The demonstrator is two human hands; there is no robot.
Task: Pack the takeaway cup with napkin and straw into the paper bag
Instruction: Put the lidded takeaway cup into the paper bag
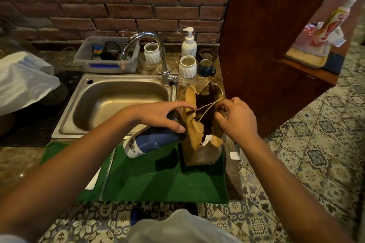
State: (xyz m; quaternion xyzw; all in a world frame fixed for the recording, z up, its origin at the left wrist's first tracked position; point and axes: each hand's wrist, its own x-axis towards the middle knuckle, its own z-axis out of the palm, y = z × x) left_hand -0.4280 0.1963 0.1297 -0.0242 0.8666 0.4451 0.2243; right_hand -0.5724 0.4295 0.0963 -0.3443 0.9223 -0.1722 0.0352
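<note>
The paper bag [199, 140] stands upright on the green mat [158, 179] at the right edge of the desk [11, 163], just right of the sink [110, 100], with its mouth open upward.

The right hand [235, 118] pinches the twine handle [207, 107] at the bag's right rim and holds the mouth apart; its fingers are curled together.

The left hand [164, 114] is spread over the lid end of the takeaway cup [152, 142], fingertips closed on it and also touching the bag's left rim. The cup is tilted: its long axis runs from the base, low and left above the mat, up and right to the lid, which lies against the bag's left wall, outside the mouth.

Judgement: the cup needs to rise and turn upright before it can enter.

A white napkin [92, 181] and a clear-wrapped straw [107, 173] lie at the mat's left edge, nearer the left hand.
</note>
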